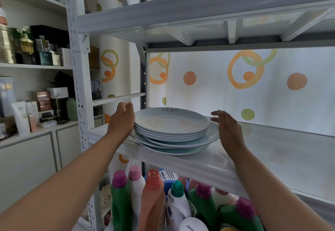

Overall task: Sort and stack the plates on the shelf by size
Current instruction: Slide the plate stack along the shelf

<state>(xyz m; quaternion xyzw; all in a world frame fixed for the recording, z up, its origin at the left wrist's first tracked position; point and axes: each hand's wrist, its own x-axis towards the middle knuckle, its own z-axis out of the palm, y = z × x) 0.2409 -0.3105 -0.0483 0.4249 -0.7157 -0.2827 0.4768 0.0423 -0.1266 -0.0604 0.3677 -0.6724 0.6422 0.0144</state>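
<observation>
In the head view, the stack of pale blue round ceramic plates sits mid-frame near the front of the white metal shelf, smaller ones atop wider ones. The left hand curls round the upper plates' left rim; the right hand is spread flat, holding nothing, just beside the wider rim. Lifted from one side only, the smooth upper plates could tilt and slide towards the coloured plastic detergent bottles at bottom centre.

White wallpaper printed with orange and green circles backs a white metal shelving rack. To the left, a white cabinet holds boxes; coloured detergent bottles crowd together below.
</observation>
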